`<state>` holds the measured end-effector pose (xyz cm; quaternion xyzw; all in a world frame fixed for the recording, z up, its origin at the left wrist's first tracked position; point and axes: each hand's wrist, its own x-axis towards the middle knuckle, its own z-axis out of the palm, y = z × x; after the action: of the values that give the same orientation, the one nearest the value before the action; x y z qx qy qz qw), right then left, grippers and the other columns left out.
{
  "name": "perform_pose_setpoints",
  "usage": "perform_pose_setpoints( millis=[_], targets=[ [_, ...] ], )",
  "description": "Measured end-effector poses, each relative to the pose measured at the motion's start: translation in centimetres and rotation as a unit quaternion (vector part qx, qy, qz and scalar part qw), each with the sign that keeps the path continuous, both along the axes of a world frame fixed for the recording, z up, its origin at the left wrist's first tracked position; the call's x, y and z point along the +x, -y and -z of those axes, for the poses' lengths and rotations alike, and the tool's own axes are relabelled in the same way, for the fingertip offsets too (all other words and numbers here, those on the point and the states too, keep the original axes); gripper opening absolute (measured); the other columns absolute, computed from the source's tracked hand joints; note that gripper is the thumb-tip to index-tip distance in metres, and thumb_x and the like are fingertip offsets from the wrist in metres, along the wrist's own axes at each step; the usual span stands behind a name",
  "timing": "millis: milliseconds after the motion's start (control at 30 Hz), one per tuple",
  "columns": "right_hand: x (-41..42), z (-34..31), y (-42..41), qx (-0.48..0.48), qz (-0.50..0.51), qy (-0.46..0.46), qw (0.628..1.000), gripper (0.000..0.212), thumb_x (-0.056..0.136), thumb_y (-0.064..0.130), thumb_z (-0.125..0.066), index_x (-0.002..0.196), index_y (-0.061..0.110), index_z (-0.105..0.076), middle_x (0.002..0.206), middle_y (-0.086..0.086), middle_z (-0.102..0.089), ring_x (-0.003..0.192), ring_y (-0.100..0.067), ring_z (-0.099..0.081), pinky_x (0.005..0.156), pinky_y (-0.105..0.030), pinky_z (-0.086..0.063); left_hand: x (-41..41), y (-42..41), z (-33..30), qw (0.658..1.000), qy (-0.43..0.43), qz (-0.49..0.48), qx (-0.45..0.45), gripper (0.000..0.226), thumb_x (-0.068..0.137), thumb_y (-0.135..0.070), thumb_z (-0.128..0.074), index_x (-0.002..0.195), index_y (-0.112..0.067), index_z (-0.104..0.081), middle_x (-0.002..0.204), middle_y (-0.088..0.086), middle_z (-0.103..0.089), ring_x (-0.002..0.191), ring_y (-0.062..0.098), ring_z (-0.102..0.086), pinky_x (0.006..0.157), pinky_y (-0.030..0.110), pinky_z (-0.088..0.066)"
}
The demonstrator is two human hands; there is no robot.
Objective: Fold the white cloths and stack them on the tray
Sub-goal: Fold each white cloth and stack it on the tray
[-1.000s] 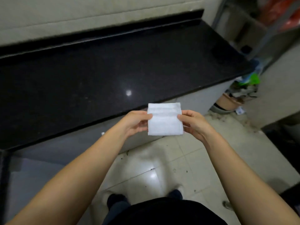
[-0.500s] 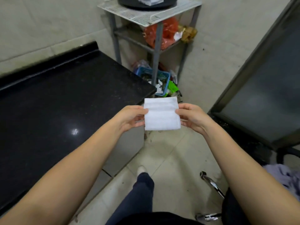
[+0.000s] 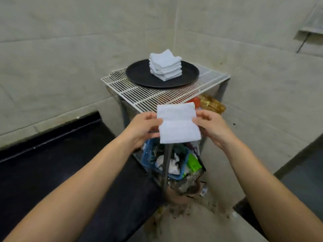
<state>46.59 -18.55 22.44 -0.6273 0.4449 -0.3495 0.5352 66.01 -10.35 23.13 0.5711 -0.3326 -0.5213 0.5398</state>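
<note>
- Carry the small folded white cloth (image 3: 178, 124) up and lay it flat, edges lined up, on the pile of folded white cloths (image 3: 165, 65).
- That pile sits on the round black tray (image 3: 139, 74), upper middle of the frame.
- The left hand (image 3: 142, 127) pinches the cloth's left edge; the right hand (image 3: 211, 126) pinches its right edge.
- The cloth hangs between both hands, mid-frame, well below the tray.

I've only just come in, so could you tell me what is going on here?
A person holds a folded white cloth by its sides, left hand and right hand pinching it. Ahead, a stack of folded cloths sits on a round black tray atop a white wire rack. This cloth isn't stacked yet.
</note>
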Motion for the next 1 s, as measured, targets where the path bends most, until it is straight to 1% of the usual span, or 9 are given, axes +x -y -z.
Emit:
perform_pose_setpoints(
  millis=[100, 233, 367, 500, 633, 733, 833, 900, 1000],
  targets=[
    [2.0, -1.9, 6.1, -0.057, -0.024, -0.026, 0.998, 0.014, 0.087, 0.009, -0.063, 0.093, 0.020, -0.069, 0.092, -0.003, -0.071, 0.084, -0.018, -0.064, 0.083, -0.036, -0.051, 1.1, 4.4, -1.7, 0.998, 0.017, -0.035, -0.042, 0.010, 0.091, 0.000, -0.054, 0.086, -0.009, -0.054, 0.077, 0.009, -0.059, 0.064, 0.018, -0.055, 0.052, 0.023, -0.053],
    [5.7, -5.9, 15.4, -0.161, -0.092, -0.037, 0.982, 0.018, 0.089, 0.011, -0.061, 0.103, 0.021, -0.067, 0.090, 0.011, -0.067, 0.076, 0.003, -0.061, 0.069, -0.012, -0.049, 3.3, 11.7, -4.5, 0.987, 0.061, -0.111, -0.102, 0.010, 0.089, -0.002, -0.056, 0.098, -0.008, -0.057, 0.080, 0.006, -0.062, 0.064, 0.014, -0.058, 0.048, 0.021, -0.052],
    [10.3, -9.1, 25.5, -0.201, -0.133, -0.051, 0.969, 0.022, 0.090, 0.012, -0.059, 0.108, 0.020, -0.066, 0.090, 0.003, -0.065, 0.080, -0.008, -0.060, 0.078, -0.023, -0.051, 5.6, 19.8, -7.5, 0.971, 0.098, -0.193, -0.097, 0.011, 0.090, -0.004, -0.056, 0.087, -0.015, -0.054, 0.080, 0.002, -0.063, 0.065, 0.013, -0.061, 0.051, 0.023, -0.052],
    [14.1, -11.7, 32.9, -0.215, -0.165, -0.062, 0.961, 0.024, 0.090, 0.009, -0.055, 0.110, 0.020, -0.064, 0.074, 0.008, -0.058, 0.056, 0.008, -0.053, 0.053, -0.005, -0.041, 7.6, 26.9, -9.1, 0.959, 0.097, -0.253, -0.081, 0.015, 0.090, -0.002, -0.055, 0.084, -0.014, -0.048, 0.078, 0.005, -0.056, 0.061, 0.014, -0.053, 0.045, 0.020, -0.052],
    [16.4, -10.6, 37.1, -0.215, -0.198, -0.109, 0.950, 0.028, 0.088, 0.008, -0.054, 0.112, 0.013, -0.067, 0.082, 0.003, -0.062, 0.079, -0.008, -0.057, 0.067, -0.018, -0.043, 9.1, 31.0, -7.9, 0.955, 0.115, -0.270, -0.028, 0.016, 0.088, 0.000, -0.055, 0.099, -0.009, -0.046, 0.077, 0.007, -0.054, 0.058, 0.015, -0.052, 0.044, 0.020, -0.051],
    [17.1, -8.4, 38.7, -0.200, -0.209, -0.126, 0.949, 0.028, 0.087, 0.010, -0.054, 0.111, 0.016, -0.067, 0.072, 0.011, -0.055, 0.077, -0.010, -0.055, 0.069, -0.022, -0.041, 9.7, 32.1, -6.1, 0.952, 0.128, -0.277, 0.011, 0.018, 0.087, -0.002, -0.057, 0.102, -0.008, -0.049, 0.082, 0.011, -0.056, 0.061, 0.017, -0.055, 0.049, 0.023, -0.053],
    [17.3, -7.3, 39.4, -0.187, -0.214, -0.134, 0.949, 0.027, 0.088, 0.012, -0.054, 0.113, 0.013, -0.064, 0.074, 0.010, -0.055, 0.079, -0.014, -0.056, 0.065, -0.023, -0.040, 9.9, 32.3, -5.2, 0.942, 0.153, -0.298, 0.029, 0.016, 0.086, -0.006, -0.060, 0.099, -0.010, -0.051, 0.073, 0.008, -0.056, 0.057, 0.016, -0.052, 0.039, 0.017, -0.046],
    [17.2, -7.3, 39.4, -0.191, -0.212, -0.143, 0.948, 0.033, 0.089, 0.018, -0.056, 0.121, 0.013, -0.060, 0.084, 0.006, -0.059, 0.089, -0.019, -0.059, 0.069, -0.025, -0.043, 10.1, 32.1, -5.0, 0.934, 0.168, -0.314, 0.031, 0.018, 0.085, -0.011, -0.062, 0.100, -0.011, -0.051, 0.068, 0.005, -0.056, 0.054, 0.014, -0.051, 0.037, 0.015, -0.040],
    [17.3, -8.3, 38.4, -0.246, -0.168, -0.169, 0.939, 0.041, 0.091, 0.027, -0.056, 0.129, 0.014, -0.051, 0.113, -0.006, -0.059, 0.108, -0.023, -0.057, 0.085, -0.026, -0.041, 10.3, 30.8, -5.0, 0.922, 0.186, -0.339, 0.023, 0.021, 0.088, -0.019, -0.061, 0.104, -0.014, -0.049, 0.073, 0.002, -0.056, 0.054, 0.012, -0.050, 0.042, 0.019, -0.039]
  ],
)
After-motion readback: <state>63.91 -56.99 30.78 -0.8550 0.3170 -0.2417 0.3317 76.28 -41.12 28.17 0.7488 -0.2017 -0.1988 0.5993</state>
